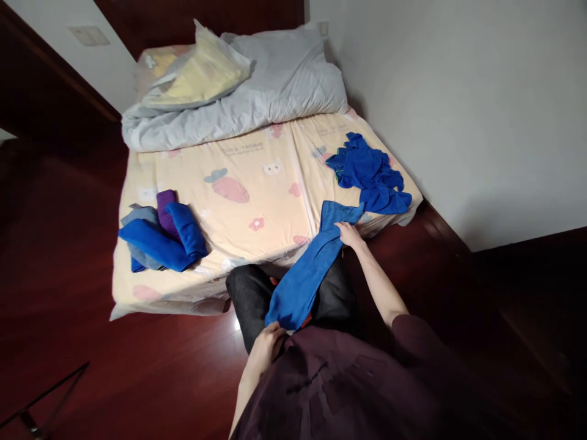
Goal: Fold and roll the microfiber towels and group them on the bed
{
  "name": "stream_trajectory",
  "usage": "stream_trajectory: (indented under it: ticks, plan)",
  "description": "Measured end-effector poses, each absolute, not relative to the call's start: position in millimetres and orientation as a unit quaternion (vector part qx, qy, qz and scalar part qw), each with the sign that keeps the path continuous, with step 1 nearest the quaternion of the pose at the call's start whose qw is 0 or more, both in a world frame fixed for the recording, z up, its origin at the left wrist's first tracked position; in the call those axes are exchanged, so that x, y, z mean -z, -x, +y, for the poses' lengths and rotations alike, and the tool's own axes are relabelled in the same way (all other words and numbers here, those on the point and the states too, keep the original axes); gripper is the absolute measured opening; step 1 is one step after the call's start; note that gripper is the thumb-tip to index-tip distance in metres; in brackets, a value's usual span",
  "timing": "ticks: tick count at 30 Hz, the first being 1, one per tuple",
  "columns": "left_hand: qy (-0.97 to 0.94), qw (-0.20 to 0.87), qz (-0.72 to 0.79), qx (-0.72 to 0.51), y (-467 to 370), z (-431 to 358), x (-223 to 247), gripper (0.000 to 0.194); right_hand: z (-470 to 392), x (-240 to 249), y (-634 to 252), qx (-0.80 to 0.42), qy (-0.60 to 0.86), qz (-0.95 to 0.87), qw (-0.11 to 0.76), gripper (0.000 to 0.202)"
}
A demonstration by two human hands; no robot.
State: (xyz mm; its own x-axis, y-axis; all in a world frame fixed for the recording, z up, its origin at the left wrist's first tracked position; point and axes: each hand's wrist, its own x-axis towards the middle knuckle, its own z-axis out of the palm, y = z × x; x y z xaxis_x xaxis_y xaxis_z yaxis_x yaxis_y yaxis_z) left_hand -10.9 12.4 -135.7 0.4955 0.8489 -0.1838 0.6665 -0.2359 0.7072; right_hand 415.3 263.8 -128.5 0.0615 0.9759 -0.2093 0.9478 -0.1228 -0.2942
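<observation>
A long blue towel [300, 278] stretches across my lap, its far end resting on the edge of the bed. My left hand [270, 343] is closed on its near end, close to my waist. Farther out, my right hand [350, 235] pinches the towel's right side near the mattress edge. Beyond that hand lies a crumpled heap of blue cloths [369, 171]. On the bed's left corner sit several folded cloths [162, 235], blue, purple and grey.
The bed [250, 214] has a yellow sheet with carrot and rabbit prints. A grey quilt [284, 79] and a pale yellow pillow [206, 70] lie at its head. A white wall [463, 116] stands on the right. Dark red floor [178, 366] surrounds the bed.
</observation>
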Motion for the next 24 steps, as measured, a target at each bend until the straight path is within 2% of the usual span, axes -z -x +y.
stream_trajectory:
  ticks: [2, 5, 9, 11, 14, 19, 24]
  plan:
    - [-0.774, 0.397, 0.492, -0.038, -5, 14, 143, 0.033, 270, 127, -418, -0.191, 0.707, -0.68, -0.03, 0.066]
    - [-0.764, 0.406, 0.499, 0.04, -23, 23, 147, 0.031, 277, 123, -413, -0.192, 0.706, -0.679, -0.068, 0.065]
    - [-0.747, 0.424, 0.502, 0.096, -27, 32, 137, 0.031, 281, 110, -403, -0.186, 0.719, -0.662, -0.1, 0.038]
    - [-0.744, 0.4, 0.528, 0.088, -26, 35, 130, 0.036, 276, 100, -397, -0.177, 0.723, -0.66, -0.102, 0.03]
    - [-0.753, 0.34, 0.563, -0.002, -24, 42, 119, 0.045, 258, 77, -387, -0.157, 0.708, -0.684, -0.075, 0.024]
    - [-0.736, 0.306, 0.553, -0.242, -42, 87, 87, 0.045, 214, 21, -358, -0.093, 0.668, -0.738, -0.014, 0.013]
    - [-0.753, 0.332, 0.474, -0.314, -82, 140, 41, 0.05, 175, -30, -334, -0.056, 0.606, -0.792, 0.042, 0.02]
